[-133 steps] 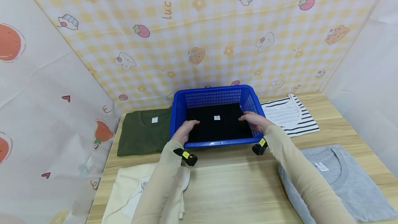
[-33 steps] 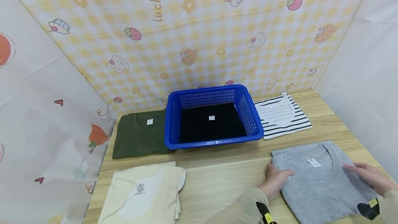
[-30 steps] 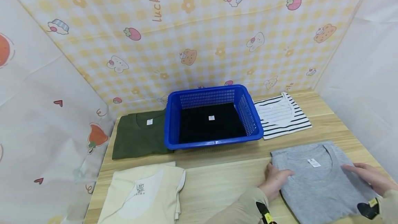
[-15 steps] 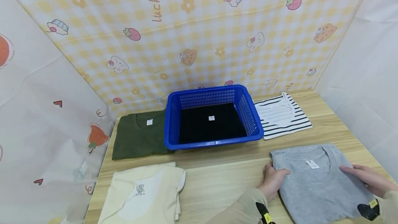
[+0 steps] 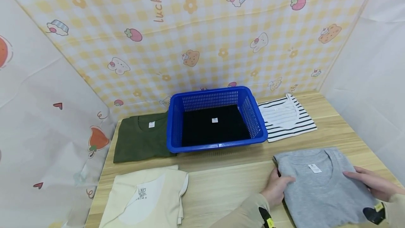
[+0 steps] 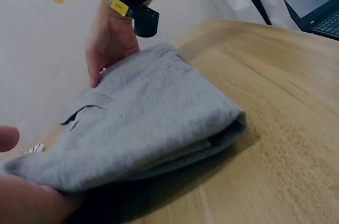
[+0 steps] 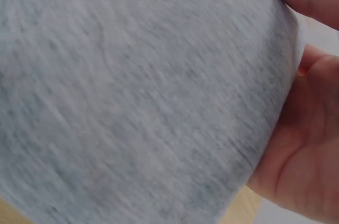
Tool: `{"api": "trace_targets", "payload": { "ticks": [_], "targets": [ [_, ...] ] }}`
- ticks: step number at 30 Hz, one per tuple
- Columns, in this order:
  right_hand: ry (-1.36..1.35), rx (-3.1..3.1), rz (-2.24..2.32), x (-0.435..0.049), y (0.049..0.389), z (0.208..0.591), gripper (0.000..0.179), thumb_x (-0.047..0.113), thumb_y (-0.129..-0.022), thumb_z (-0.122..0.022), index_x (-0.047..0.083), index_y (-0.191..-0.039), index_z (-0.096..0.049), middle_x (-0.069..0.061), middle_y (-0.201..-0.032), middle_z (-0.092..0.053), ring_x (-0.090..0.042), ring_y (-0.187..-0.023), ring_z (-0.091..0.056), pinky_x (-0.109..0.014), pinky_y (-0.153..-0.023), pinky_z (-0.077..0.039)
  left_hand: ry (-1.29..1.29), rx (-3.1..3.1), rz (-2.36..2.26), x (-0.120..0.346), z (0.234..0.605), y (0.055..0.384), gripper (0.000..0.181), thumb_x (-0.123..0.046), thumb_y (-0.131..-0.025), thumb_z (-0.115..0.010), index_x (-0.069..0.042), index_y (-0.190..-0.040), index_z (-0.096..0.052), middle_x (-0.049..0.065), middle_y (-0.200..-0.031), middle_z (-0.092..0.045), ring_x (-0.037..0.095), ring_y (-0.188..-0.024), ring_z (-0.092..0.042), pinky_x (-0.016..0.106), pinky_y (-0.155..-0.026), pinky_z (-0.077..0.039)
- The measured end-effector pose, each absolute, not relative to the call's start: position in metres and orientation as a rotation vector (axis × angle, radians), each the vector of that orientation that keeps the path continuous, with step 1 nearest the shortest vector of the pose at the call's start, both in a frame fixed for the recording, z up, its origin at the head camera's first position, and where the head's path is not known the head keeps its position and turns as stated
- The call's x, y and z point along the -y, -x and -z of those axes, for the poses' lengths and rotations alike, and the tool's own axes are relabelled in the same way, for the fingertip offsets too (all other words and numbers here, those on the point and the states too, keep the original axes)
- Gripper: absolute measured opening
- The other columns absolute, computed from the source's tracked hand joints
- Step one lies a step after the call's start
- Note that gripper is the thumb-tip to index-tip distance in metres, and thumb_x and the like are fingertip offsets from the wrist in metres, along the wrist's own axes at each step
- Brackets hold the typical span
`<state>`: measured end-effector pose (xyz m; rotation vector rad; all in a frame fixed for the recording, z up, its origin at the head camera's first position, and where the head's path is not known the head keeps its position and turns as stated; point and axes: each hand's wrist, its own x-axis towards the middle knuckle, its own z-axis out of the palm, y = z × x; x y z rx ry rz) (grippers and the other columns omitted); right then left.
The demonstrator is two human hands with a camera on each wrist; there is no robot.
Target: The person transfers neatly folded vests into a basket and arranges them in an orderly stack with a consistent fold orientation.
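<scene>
A folded grey T-shirt (image 5: 322,196) with a white neck label lies at the front right of the table. My left hand (image 5: 276,188) grips its left edge, thumb on top and fingers underneath. On the opposite edge my right hand (image 5: 374,183) holds the shirt between thumb and fingers; the right wrist view shows the fingers (image 7: 296,150) passing below the cloth. In the left wrist view the near side of the grey T-shirt (image 6: 153,113) is raised, with dark shadow under it.
A blue plastic basket (image 5: 218,146) holding a folded black garment (image 5: 202,131) stands at the back middle. Left of it lies a dark green T-shirt (image 5: 139,141), right a striped shirt (image 5: 288,129). A cream garment (image 5: 126,203) lies front left. Patterned cloth walls surround the table.
Both hands have left the blue basket and its black garment and come to the grey T-shirt. Over the last second they took hold of its sides, and it shifted slightly left.
</scene>
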<state>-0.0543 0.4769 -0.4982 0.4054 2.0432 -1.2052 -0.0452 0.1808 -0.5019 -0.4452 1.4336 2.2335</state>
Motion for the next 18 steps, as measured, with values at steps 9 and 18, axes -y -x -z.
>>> {"api": "trace_targets", "payload": {
  "ticks": [9, 18],
  "targets": [
    [-0.386, -2.024, 1.219, -0.4761, 0.0523, 0.4977, 0.083, 0.040, -0.096, -0.039, -0.012, -0.136, 0.012, -0.042, -0.134, -0.011, -0.036, -0.107, -0.050, -0.048, -0.084, -0.042, 0.436, -1.447, -2.127, -0.1776, 0.5080, 0.0395, 0.054, 0.013, -0.070, -0.056, 0.000, -0.119, -0.039, 0.011, -0.117, -0.049, 0.035, -0.114, -0.043, 0.052, -0.099, -0.030],
    [-0.382, -2.014, 1.255, -0.4745, 0.0503, 0.4993, 0.080, 0.039, -0.096, -0.040, -0.002, -0.142, 0.011, -0.040, -0.134, -0.014, -0.034, -0.107, -0.050, -0.048, -0.085, -0.041, 0.447, -1.496, -2.069, -0.1777, 0.5098, 0.0375, 0.051, 0.012, -0.073, -0.055, -0.002, -0.119, -0.038, 0.011, -0.114, -0.050, 0.035, -0.109, -0.047, 0.053, -0.095, -0.034]
  ]
}}
